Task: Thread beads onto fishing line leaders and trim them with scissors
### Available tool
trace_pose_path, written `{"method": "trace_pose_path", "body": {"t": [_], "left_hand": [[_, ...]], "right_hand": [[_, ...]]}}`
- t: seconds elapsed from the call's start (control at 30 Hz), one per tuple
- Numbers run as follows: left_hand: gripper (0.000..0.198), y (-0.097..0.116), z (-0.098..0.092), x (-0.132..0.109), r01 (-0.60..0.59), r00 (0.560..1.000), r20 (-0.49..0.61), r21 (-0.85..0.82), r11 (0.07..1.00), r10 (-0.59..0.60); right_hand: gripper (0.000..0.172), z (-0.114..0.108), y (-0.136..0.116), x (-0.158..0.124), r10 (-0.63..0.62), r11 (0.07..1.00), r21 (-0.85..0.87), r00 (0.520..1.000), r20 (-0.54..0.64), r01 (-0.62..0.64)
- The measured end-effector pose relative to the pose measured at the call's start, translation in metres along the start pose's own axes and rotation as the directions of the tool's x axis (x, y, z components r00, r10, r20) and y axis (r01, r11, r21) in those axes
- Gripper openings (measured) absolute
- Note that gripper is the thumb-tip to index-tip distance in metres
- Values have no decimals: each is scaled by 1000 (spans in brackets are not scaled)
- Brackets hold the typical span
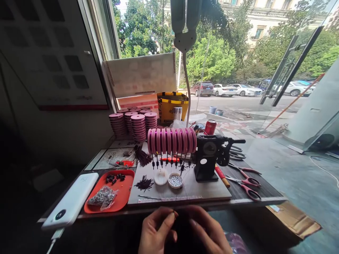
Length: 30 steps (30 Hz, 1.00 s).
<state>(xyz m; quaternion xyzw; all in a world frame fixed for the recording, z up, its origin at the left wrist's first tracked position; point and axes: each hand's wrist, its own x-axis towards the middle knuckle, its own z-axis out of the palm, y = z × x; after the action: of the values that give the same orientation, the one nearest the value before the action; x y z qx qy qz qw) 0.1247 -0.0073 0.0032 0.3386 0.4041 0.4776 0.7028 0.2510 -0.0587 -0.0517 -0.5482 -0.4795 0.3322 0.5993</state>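
Note:
My left hand [159,231] is in front of the table's near edge, thumb and forefinger pinched on something small and dark that I cannot make out. Close beside it, my right hand [209,229] curls inward; its fingertips fade into shadow, so what they hold is hidden. Beyond both hands stands a black hand-cranked winder [208,158] carrying a row of pink spools [172,140]. Threads with small black pieces [172,163] hang under the spools. Below them sit a white dish of silvery beads [175,180], a white round lid [160,177] and a bundle of dark cords [143,183].
At left are a red tray [123,192] with a bag of metal bits [103,197], and a white power bank [71,199]. Scissors [247,187] lie at right near a red-handled tool [222,175]. Stacked pink spools [138,127], a yellow bag [169,106] and a red can [210,127] stand behind.

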Motion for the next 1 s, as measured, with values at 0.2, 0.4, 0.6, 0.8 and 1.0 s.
{"method": "trace_pose_path", "body": {"t": [0.2,0.4,0.6,0.8,1.0], "left_hand": [[20,-12,-3,15,-306,952,68,300,904,299],[11,-3,-2,17,-434,900,259,500,749,349],[11,5,-2,18,-416,904,331,528,741,271],[11,6,3,12,-386,913,282,355,851,295],[22,-12,7,9,254,967,104,-347,903,-233]], "right_hand": [[32,-1,-39,36,-12,991,-129,990,140,30],[30,-1,-47,37,-26,994,-107,992,121,39],[23,-9,-29,31,180,950,231,972,148,-212],[18,5,-33,38,224,522,762,924,311,-383],[18,15,-39,44,169,370,845,922,349,-387]]}}
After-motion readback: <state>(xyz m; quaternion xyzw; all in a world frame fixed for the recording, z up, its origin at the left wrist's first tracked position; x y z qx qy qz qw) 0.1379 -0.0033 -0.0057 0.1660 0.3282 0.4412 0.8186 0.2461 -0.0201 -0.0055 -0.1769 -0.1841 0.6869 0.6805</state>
